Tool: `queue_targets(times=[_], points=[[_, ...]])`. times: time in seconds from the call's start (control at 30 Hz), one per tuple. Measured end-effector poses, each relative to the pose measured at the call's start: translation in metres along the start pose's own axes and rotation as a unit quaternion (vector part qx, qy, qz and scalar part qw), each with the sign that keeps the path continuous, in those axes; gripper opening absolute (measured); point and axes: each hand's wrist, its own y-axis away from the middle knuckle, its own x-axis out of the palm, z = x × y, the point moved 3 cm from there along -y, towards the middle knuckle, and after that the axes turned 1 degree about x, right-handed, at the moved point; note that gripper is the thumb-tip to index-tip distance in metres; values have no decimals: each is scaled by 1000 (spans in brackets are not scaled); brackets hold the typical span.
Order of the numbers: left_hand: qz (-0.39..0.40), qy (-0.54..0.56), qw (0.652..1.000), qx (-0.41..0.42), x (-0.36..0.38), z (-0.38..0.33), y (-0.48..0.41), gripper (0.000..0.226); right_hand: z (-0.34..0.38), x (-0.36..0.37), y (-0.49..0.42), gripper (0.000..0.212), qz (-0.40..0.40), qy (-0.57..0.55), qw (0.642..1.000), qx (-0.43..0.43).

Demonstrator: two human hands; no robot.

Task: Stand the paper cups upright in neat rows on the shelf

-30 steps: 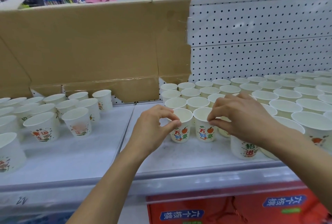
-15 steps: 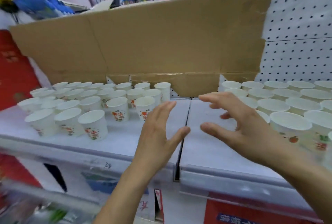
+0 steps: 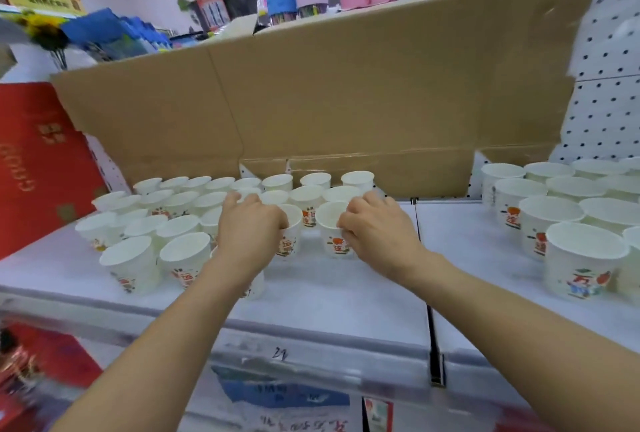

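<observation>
White printed paper cups (image 3: 187, 251) stand upright on the pale shelf (image 3: 346, 293) before the brown cardboard sheet (image 3: 311, 102), where left hand (image 3: 249, 234) and right hand (image 3: 377, 234) each pinch one cup's rim, probably to nudge both into the row.

Shot from a single wide-angle camera at head height; looked forward and down, close over the front edge of the white shelf (image 3: 346, 296); faced the cardboard sheet (image 3: 346, 85) across the middle of the frame; took in both forearms (image 3: 180, 327) rising from the bottom edge, left hand (image 3: 251, 234) and right hand (image 3: 377, 234) side by side just below centre among the paper cups (image 3: 131, 267); bent straight edges outward toward the corners; smeared the lower left with blur.
</observation>
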Motion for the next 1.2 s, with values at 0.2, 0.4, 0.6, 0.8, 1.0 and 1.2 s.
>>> queue_targets(times=[0.2,0.4,0.6,0.8,1.0,1.2], points=[[-118,179,974,72,-22,-23,28,11,-6,-44,49,12,-86,-79,993,17],[-189,319,912,174,-50,-101,66,19,-55,-111,146,22,-91,-63,993,44],[-179,436,841,265,-77,-196,80,14,-114,-184,222,12,-91,22,992,84],[-126,458,831,290,-95,-263,87,12,-157,-202,258,4,-10,75,994,73],[-60,421,856,293,-97,-285,86,17,-171,-198,264,4,4,37,997,64],[-70,417,866,265,-96,-281,88,24,-176,-200,266,6,-4,45,998,49]])
